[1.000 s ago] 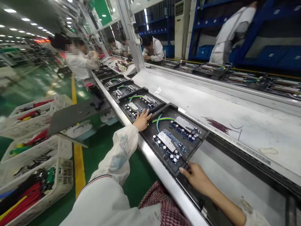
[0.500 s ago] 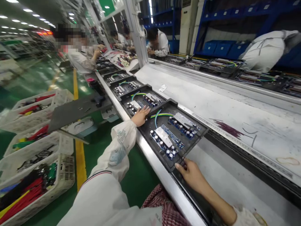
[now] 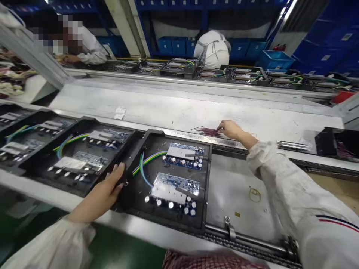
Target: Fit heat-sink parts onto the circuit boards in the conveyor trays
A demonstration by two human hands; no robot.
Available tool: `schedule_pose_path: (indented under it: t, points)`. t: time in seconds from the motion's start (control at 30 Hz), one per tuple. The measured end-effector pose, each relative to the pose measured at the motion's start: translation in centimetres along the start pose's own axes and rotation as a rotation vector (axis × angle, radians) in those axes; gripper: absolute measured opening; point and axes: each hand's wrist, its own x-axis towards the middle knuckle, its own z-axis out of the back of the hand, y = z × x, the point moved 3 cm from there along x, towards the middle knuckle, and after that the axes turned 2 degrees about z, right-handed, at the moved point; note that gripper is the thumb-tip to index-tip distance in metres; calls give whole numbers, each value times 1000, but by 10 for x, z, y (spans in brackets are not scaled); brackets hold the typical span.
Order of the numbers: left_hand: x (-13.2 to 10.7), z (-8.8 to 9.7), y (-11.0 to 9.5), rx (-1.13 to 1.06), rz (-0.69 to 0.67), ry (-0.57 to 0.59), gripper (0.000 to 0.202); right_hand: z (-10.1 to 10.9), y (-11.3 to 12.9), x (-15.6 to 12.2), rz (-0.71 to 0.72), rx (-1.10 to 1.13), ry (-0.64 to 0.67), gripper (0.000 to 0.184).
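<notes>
**Head view**

**Right hand** (image 3: 231,129): stretched across the moving belt, fingers bunched. The fingertips meet the right end of the wires; whether they pinch them cannot be told.

**Bundle of thin purple wires** (image 3: 207,131): lies on the white bench, just left of the right hand. Its long axis runs roughly along the bench edge, and its strands fan out to the left.

**Left hand** (image 3: 102,187): open, fingers apart, resting on the wall of the black tray (image 3: 134,198), not clamped. It is well apart from the bundle, with the tray between them, so the right hand is the nearer.

**Tray contents:** two circuit boards (image 3: 183,157) (image 3: 175,192) and a loop of green, yellow and blue cables (image 3: 148,166).

**Nearby:** a rubber band (image 3: 254,195) lies on a metal plate (image 3: 238,186). A co-worker in a white coat (image 3: 213,48) stands beyond the far row of trays.

**Change from the frame half a second earlier:** the right hand was then at the tray's near corner; it now reaches the bundle. The left hand is on the same tray side.
</notes>
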Motion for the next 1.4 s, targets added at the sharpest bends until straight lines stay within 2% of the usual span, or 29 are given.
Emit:
schedule_pose_path:
  t: [0.07,0.1,0.17,0.23,0.3,0.37,0.43,0.5,0.6,0.7,0.83,0.97,1.03,1.13,1.4]
  points:
    - [15,18,-18,-19,-54,-20,52,-12,-3,16,48,-44,53,21]
    - [29,31,-33,-15,-88,-68,48,-18,-2,21,63,-61,68,22]
    - [69,52,-77,-17,-178,-83,45,-26,0,26,71,-85,75,22]
    - [119,59,-133,-42,-285,13,37,-26,0,28,46,-91,63,23]
    - [171,49,-192,-40,-386,97,28,-21,0,31,-1,-84,37,23]
    - [212,27,-244,-25,-463,124,25,-13,3,31,-48,-68,-3,21]
    - [237,3,-279,-8,-505,121,32,-6,12,29,-61,-40,-47,18]
    - [247,-15,-294,7,-517,124,26,0,24,22,-38,5,-82,18]
    - [240,-22,-283,-10,-518,140,27,3,44,9,11,105,-93,19]
    - [224,-14,-249,-83,-481,156,21,-4,68,-2,91,232,-54,20]
    - [209,-12,-199,-262,-335,229,7,-26,104,-1,270,351,12,14]
    - [198,-32,-167,-475,-196,353,6,-52,125,7,295,359,63,11]
    - [194,-41,-161,-557,-159,375,8,-61,127,9,294,369,78,5]
    - [190,-46,-158,-639,-124,393,11,-67,127,9,289,384,91,8]
    - [189,-42,-159,-689,-68,460,10,-63,124,9,321,468,111,10]
